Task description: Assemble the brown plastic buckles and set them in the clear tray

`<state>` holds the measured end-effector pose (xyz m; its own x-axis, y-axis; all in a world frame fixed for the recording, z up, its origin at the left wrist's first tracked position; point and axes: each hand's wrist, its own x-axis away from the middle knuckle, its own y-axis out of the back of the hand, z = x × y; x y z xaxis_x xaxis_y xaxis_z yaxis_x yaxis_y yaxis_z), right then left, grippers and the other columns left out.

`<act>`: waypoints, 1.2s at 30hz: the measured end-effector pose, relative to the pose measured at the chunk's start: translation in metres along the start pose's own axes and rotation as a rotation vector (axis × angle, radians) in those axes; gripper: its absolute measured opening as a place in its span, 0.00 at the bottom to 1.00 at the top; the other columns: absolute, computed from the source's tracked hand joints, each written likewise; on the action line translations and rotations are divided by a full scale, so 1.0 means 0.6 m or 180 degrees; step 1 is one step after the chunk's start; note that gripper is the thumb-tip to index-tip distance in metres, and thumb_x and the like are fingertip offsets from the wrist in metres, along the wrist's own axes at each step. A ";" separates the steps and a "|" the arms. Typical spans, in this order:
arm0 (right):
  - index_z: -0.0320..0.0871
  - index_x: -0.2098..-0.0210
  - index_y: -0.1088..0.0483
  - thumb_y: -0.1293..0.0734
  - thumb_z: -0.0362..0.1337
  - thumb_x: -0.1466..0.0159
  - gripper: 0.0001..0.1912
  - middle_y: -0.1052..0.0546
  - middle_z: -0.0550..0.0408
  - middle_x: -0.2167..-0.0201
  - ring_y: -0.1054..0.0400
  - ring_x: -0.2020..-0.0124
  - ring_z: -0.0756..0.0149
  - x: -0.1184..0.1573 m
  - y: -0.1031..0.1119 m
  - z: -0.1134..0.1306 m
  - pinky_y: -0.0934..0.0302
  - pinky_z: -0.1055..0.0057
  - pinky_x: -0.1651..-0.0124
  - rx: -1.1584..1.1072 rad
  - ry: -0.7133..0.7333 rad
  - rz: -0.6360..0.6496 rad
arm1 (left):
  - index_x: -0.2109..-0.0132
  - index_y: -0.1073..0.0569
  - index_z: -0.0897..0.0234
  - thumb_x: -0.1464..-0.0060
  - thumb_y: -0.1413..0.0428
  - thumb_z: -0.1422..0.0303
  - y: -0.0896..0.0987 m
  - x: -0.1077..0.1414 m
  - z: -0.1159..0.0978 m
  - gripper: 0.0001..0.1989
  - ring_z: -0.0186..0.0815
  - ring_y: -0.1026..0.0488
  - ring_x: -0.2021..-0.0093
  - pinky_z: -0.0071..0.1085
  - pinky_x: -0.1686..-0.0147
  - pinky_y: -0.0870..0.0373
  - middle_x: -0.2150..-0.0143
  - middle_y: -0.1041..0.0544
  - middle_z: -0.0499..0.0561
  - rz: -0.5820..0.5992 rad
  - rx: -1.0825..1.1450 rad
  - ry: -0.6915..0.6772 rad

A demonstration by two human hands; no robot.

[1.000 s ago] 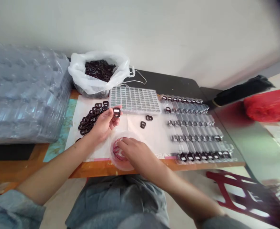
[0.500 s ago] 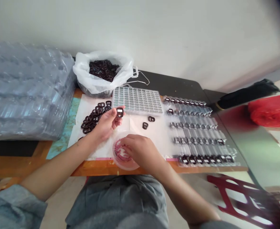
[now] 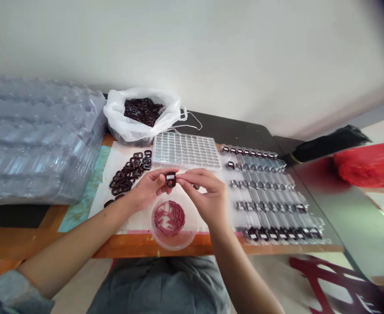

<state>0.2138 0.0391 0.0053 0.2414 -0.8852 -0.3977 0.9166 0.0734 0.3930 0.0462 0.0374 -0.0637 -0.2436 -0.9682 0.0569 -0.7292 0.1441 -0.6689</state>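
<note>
My left hand [image 3: 149,186] holds a small black plastic casing [image 3: 170,179] with a white rectangular window, upright between thumb and fingers. My right hand [image 3: 208,192] has its thumb and fingertips pinched together against the casing's right edge; whatever is in that pinch is too small to make out. Below both hands stands a clear round tub [image 3: 192,226] with many thin dark-red strips [image 3: 169,218] in it. Left of my left hand lies a pile of similar black casings [image 3: 126,176] on white paper. Another casing is partly hidden behind my right hand.
Behind the hands sits a gridded tray [image 3: 187,150] of small grey pieces. A white bag [image 3: 116,111] of black casings stands at the back. Clear plastic trays [image 3: 266,192], some holding casings, lie at right. Stacked clear trays [image 3: 38,144] fill the left. A red stool [image 3: 322,279] stands below right.
My right hand has risen out of the tub and met the black casing in my left hand. The whole view has shifted slightly, with the table now lower in it.
</note>
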 end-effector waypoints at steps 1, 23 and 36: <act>0.49 0.66 0.19 0.29 0.35 0.38 0.04 0.19 0.55 0.66 0.26 0.64 0.64 -0.001 -0.001 -0.004 0.30 0.65 0.60 0.0010 -0.0028 -0.0027 | 0.56 0.17 0.61 0.59 0.31 0.50 0.000 0.000 0.000 0.26 0.31 0.32 0.71 0.28 0.70 0.34 0.67 0.23 0.53 0.0026 -0.0010 -0.0007; 0.47 0.65 0.21 0.30 0.33 0.37 0.04 0.22 0.54 0.65 0.28 0.63 0.66 0.000 -0.007 -0.007 0.33 0.67 0.58 0.0610 0.0158 0.0141 | 0.54 0.17 0.61 0.56 0.33 0.49 0.002 0.000 0.002 0.26 0.33 0.31 0.68 0.29 0.67 0.34 0.64 0.22 0.55 0.0063 -0.0164 0.0008; 0.49 0.63 0.22 0.31 0.34 0.36 0.05 0.22 0.54 0.61 0.30 0.65 0.67 0.006 -0.006 -0.013 0.34 0.66 0.60 0.1819 0.1078 -0.0214 | 0.54 0.17 0.59 0.56 0.32 0.49 0.006 -0.002 0.007 0.25 0.32 0.29 0.68 0.30 0.65 0.33 0.65 0.21 0.53 -0.0008 -0.0205 0.0029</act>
<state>0.2136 0.0388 -0.0042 0.3618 -0.6794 -0.6384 0.6425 -0.3145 0.6988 0.0465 0.0383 -0.0695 -0.2474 -0.9667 0.0655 -0.7694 0.1549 -0.6198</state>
